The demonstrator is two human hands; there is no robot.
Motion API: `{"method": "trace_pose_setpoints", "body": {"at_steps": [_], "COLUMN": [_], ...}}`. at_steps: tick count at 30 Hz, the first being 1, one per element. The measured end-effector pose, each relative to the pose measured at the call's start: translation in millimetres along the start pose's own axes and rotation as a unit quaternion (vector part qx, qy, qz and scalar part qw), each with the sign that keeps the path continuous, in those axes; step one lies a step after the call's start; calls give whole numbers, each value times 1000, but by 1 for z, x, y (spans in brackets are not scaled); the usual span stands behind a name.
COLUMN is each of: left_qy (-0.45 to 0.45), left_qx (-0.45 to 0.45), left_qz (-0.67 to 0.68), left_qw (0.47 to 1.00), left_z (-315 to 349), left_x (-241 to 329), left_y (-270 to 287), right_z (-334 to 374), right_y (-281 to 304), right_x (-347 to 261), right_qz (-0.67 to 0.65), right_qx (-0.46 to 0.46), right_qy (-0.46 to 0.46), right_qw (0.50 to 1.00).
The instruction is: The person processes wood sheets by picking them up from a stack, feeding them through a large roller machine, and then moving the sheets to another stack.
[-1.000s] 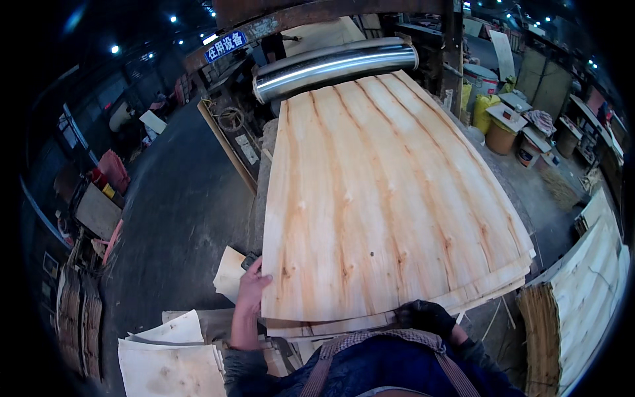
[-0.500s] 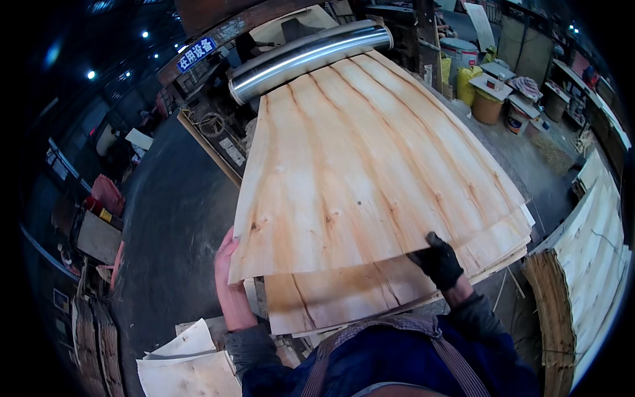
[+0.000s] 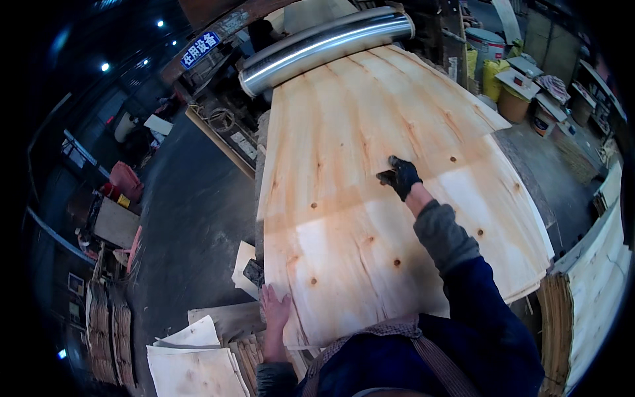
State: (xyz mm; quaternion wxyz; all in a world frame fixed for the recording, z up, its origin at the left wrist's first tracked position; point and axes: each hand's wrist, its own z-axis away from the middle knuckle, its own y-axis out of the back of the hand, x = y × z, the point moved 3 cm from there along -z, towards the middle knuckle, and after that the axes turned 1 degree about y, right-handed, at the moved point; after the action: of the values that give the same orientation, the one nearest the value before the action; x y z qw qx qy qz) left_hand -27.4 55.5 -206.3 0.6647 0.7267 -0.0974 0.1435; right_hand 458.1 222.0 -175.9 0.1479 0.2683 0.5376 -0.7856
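A pale wood veneer sheet point(image 3: 331, 126) with brown streaks runs up under a shiny metal roller point(image 3: 324, 51) at the far end. Beneath it lies a stack of veneer sheets point(image 3: 350, 245) marked with dark knots. My right hand point(image 3: 402, 178), in a black glove, reaches over the upper sheet's near edge; its thumb and fingers are apart with nothing between them. Whether it touches the veneer I cannot tell. Bare and with fingers spread, my left hand point(image 3: 275, 307) rests at the stack's left edge, near the front corner.
Loose veneer pieces point(image 3: 195, 370) lie at the lower left. Another tall veneer stack point(image 3: 589, 298) stands to the right. Beyond it are buckets and a brown drum point(image 3: 513, 106). Machine framing point(image 3: 225, 135) borders the table's far left, beside a dark floor point(image 3: 192, 218).
The upper sheet has slid away toward the roller, uncovering more of the stack. My right hand has let go of its edge and moved forward; my left has let go and dropped nearer.
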Motion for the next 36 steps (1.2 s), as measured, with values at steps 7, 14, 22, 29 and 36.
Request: {"method": "trace_pose_setpoints", "body": {"at_steps": [7, 14, 22, 29, 36], "left_qy": [174, 121, 36, 35, 88], "left_qx": [-68, -131, -132, -72, -122], "left_qz": [347, 478, 642, 709, 668], "left_qw": [919, 860, 754, 700, 729], "left_z": [2, -14, -13, -17, -39], "left_x": [17, -9, 48, 62, 21], "left_y": [26, 39, 135, 180, 128], "right_z": [51, 249, 377, 394, 338], "right_y": [-2, 59, 98, 130, 56], "right_x": [54, 95, 79, 62, 18], "right_qz": [38, 89, 56, 187, 168], "right_qx": [-116, -186, -67, 6, 5], "right_qy": [-157, -289, -272, -124, 1], "right_qw": [980, 935, 958, 974, 986]}}
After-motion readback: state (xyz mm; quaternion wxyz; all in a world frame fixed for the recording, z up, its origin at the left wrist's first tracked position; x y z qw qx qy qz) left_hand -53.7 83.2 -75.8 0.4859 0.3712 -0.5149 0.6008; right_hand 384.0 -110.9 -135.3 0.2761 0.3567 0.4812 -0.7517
